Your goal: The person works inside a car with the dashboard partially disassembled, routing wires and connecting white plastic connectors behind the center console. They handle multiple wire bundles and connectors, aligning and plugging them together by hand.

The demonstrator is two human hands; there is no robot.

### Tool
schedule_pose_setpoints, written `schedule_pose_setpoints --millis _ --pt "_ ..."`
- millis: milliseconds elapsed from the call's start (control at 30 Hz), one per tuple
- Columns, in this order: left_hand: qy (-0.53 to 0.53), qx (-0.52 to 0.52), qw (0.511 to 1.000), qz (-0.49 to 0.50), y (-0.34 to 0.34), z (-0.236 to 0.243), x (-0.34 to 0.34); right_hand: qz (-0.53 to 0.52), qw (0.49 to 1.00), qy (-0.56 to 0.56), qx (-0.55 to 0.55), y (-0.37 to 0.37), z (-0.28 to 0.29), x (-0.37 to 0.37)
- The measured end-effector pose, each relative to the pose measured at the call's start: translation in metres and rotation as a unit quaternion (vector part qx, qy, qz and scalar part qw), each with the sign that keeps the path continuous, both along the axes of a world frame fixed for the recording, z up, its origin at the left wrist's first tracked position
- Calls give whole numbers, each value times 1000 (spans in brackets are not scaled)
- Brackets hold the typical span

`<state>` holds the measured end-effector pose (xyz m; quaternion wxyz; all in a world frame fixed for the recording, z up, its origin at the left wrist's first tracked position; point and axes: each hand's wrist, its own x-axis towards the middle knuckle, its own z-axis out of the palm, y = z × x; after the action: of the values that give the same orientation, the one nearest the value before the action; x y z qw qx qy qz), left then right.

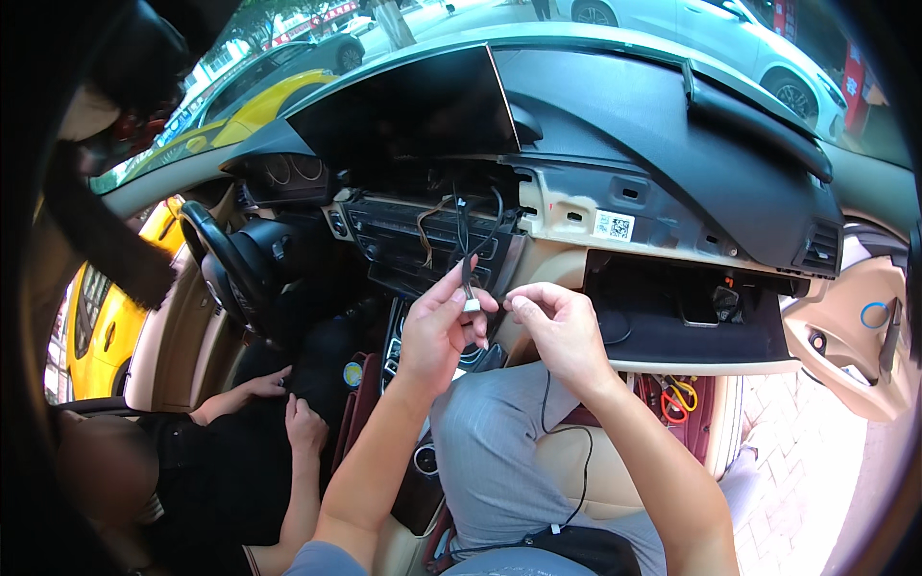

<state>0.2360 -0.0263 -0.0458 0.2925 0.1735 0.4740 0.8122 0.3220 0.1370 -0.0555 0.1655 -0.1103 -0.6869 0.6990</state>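
My left hand (437,326) is closed on a small white connector (472,305) with thin dark wires. Those wires (465,235) run up to the opened centre of the dashboard. Just to the right, my right hand (562,331) is in a pinch, fingertips close to the left hand's fingers. What sits between its thumb and forefinger is too small to make out. A thin black cable (588,461) hangs below this hand, across my grey-trousered leg; whether it reaches the fingers I cannot tell.
A large dark screen (408,110) leans on the dashboard. The glove box (691,360) hangs open before my legs. Orange- and yellow-handled tools (680,398) lie below it. At left, another person (221,480) sits by the steering wheel (216,264). The right-hand door (855,336) stands open.
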Motion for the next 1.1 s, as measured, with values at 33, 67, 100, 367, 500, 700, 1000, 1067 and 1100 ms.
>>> schedule_pose_setpoints --millis 33,67,100,367,500,700,1000,1067,1100 --pt "17 0 1000 15 3 -4 2 -5 1000 3 4 2 -2 0" --pt "27 -8 999 34 6 -9 4 -11 1000 -12 4 2 -3 -2" --pt "87 -41 994 47 8 -13 5 -4 1000 11 -7 1 -4 -5" --pt "278 -167 941 102 -4 -24 7 79 990 17 -116 -21 13 -38" --pt "297 -174 930 130 -7 -30 4 98 988 -31 -112 -19 18 -50" --pt "354 -219 896 154 -12 -42 -1 72 996 48 -9 -21 7 -61" --pt "256 -159 943 142 -10 -40 3 63 997 -1 -36 -20 0 -61" --pt "245 -154 946 145 -10 -38 4 66 994 -4 -83 -21 -1 -61" --pt "251 -155 944 148 -10 -37 3 68 995 8 -76 -21 -2 -61"
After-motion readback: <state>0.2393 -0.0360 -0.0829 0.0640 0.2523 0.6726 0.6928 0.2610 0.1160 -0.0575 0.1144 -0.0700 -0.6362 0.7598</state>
